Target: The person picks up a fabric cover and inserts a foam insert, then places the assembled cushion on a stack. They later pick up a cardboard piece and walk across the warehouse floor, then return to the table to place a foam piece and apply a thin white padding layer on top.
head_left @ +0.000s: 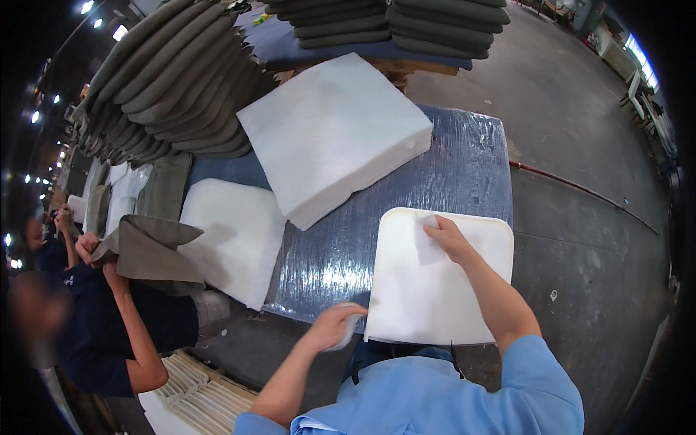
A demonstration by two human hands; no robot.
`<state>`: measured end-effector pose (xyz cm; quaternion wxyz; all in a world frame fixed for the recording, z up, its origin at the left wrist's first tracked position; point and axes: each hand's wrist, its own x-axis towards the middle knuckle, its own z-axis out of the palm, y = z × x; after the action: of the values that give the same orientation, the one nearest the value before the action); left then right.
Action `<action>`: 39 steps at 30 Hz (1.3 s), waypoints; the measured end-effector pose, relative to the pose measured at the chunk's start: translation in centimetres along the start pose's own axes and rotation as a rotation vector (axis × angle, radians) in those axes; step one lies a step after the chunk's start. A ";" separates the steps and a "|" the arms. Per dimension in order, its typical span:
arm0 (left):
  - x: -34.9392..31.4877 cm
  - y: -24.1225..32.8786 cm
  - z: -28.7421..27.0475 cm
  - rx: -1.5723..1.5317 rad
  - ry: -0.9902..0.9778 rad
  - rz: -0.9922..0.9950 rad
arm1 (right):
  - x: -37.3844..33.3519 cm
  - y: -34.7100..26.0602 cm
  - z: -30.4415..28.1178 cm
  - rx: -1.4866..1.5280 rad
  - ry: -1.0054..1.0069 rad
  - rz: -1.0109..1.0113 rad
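A white square panel (428,290) with rounded corners and a thin raised edge lies on the near right of the film-covered table, in front of my body. My right hand (448,238) is over its upper part, fingers closed on a thin pale piece of cloth (431,243) that rests against the panel's surface. Beside the panel's left edge is my left hand (333,326), its fingers curled around a white scrap (346,338) that shows below the palm. Its fingertips come close to the panel's edge; I cannot tell whether they touch.
A thick stack of white padding sheets (337,130) sits mid-table, with a white pad (235,239) to its left. Tall piles of grey-green cushions (174,80) stand behind. At left a co-worker (130,319) handles a grey-green cover (156,250). White slatted pieces (192,384) lie below.
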<state>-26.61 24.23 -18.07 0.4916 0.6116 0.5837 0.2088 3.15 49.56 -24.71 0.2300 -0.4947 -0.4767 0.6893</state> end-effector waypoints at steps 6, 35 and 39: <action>6.6 2.0 4.1 -0.234 -0.024 -0.124 | 5.6 0.4 4.2 0.030 -0.005 0.027; 21.3 -1.2 5.3 0.124 0.503 -0.365 | 5.2 2.3 3.3 -0.797 0.281 -0.053; 23.1 0.5 5.3 -0.018 0.410 -0.506 | 5.1 2.5 2.8 -0.756 0.280 -0.086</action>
<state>-16.61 43.63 -27.27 0.4055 0.3879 0.8021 0.2043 -1.09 51.29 -29.12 0.1231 -0.6132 -0.6810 0.3809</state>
